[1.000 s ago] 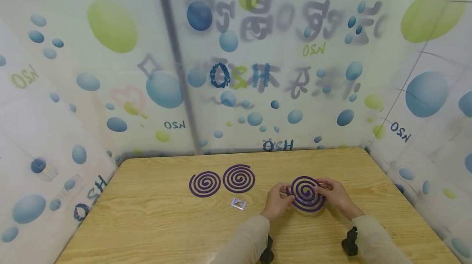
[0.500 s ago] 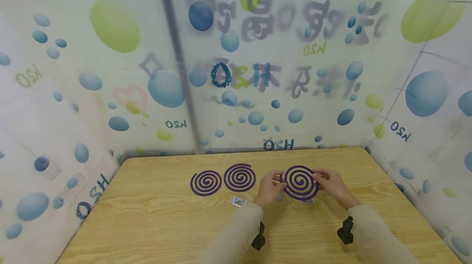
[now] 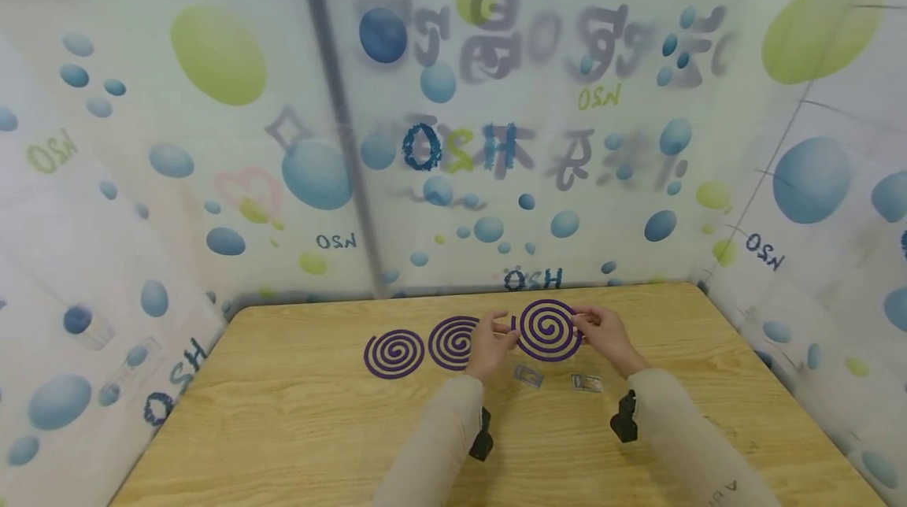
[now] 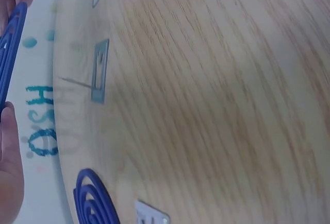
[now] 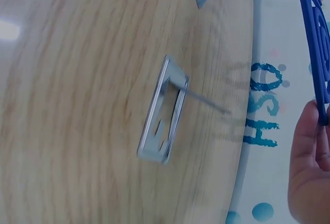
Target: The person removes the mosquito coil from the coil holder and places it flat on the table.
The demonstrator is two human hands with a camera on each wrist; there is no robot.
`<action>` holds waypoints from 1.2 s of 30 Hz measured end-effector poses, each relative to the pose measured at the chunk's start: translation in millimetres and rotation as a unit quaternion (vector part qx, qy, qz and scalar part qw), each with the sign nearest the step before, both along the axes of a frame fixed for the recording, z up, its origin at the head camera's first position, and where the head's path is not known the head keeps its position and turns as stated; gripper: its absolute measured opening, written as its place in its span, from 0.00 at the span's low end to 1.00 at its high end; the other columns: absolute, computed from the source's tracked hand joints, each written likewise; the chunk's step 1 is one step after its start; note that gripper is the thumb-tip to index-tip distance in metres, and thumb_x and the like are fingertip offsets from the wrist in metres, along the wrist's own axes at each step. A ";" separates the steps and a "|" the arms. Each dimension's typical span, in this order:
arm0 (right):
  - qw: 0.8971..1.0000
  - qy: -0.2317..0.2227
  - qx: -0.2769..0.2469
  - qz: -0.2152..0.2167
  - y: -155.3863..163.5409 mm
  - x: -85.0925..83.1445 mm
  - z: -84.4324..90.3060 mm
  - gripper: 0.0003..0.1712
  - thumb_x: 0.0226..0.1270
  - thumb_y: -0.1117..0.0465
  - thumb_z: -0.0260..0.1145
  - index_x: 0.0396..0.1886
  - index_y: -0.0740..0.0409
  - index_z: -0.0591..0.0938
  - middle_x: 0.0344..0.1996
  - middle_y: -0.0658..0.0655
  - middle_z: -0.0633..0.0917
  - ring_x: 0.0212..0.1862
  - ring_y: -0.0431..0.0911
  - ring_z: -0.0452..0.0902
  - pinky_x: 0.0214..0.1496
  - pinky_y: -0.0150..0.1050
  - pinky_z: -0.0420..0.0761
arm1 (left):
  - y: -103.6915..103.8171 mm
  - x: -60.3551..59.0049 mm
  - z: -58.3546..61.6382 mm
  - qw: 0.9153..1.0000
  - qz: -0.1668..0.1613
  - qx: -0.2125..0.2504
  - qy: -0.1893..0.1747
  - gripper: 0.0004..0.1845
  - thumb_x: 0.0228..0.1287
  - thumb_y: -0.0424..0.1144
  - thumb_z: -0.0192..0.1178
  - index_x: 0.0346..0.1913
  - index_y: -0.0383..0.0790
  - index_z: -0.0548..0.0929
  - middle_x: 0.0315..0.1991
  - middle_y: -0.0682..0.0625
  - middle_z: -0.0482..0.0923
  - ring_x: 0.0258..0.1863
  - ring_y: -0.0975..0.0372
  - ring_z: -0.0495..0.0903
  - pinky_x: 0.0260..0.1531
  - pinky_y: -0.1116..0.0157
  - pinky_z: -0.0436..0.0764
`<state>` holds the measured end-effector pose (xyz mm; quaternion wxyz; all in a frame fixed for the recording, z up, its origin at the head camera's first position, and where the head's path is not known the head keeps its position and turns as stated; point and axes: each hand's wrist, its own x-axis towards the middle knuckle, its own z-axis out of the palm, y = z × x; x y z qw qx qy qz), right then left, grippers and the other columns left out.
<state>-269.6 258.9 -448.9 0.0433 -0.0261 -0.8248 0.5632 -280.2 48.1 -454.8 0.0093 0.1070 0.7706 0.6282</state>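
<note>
The purple coil (image 3: 547, 330) you hold now sits higher and further toward the far edge of the bench (image 3: 283, 428) than a second ago, when it was low over the near right part of the wood. It has come up off the surface and across to the left, so its rim stands just beside the middle coil (image 3: 453, 342), with the left coil (image 3: 394, 353) next along the row. Lifting it has uncovered two small metal stands: one (image 3: 528, 375) lying below your left hand, the other (image 3: 586, 383) below your right. In the right wrist view that stand (image 5: 164, 116) lies flat with its thin pin pointing at the bench edge.

Your left hand (image 3: 490, 343) pinches the coil's left rim, and your right hand (image 3: 604, 335) pinches the right rim; each grip is a light fingertip hold on the coil alone, held upright and facing you.

Judging by this, the coil is free of its stand and being carried toward the row.

Room is tight behind: the far edge and the printed curtain (image 3: 453, 137) stand close beyond the coil. To the right the wood lies open as far as the corner; the near half of the bench holds only your sleeves
</note>
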 end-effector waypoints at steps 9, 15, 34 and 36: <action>1.000 0.017 -0.012 -0.011 -19.2 -16.8 -5.3 0.17 0.66 0.66 0.54 0.50 0.73 0.73 0.37 0.66 0.80 0.32 0.46 0.78 0.34 0.39 0.82 | -14.8 3.5 1.4 0.999 0.003 0.030 -0.015 0.21 0.55 0.24 0.58 0.53 0.24 0.69 0.33 0.39 0.76 0.30 0.49 0.80 0.33 0.61 0.82; 0.999 0.006 -0.003 -0.035 -29.3 -24.5 -13.8 0.14 0.64 0.68 0.55 0.47 0.72 0.75 0.35 0.64 0.79 0.29 0.43 0.76 0.29 0.35 0.82 | -12.8 -4.5 -19.3 0.998 0.058 -0.009 -0.036 0.23 0.50 0.25 0.62 0.52 0.28 0.72 0.33 0.41 0.77 0.29 0.57 0.77 0.29 0.66 0.80; 0.996 -0.048 0.056 -0.055 -46.2 -27.9 -24.4 0.15 0.60 0.72 0.56 0.48 0.73 0.74 0.38 0.67 0.77 0.36 0.52 0.76 0.30 0.35 0.81 | -10.3 -6.9 -33.6 0.990 0.133 -0.033 -0.039 0.19 0.46 0.23 0.62 0.46 0.30 0.77 0.38 0.42 0.78 0.39 0.54 0.78 0.44 0.62 0.78; 0.995 -0.056 0.057 -0.057 -46.9 -27.9 -24.5 0.16 0.60 0.73 0.56 0.48 0.73 0.73 0.40 0.68 0.77 0.39 0.54 0.75 0.32 0.36 0.81 | -11.8 -7.1 -35.0 0.991 0.125 -0.031 -0.040 0.19 0.47 0.24 0.62 0.46 0.29 0.77 0.40 0.41 0.78 0.41 0.53 0.78 0.46 0.62 0.77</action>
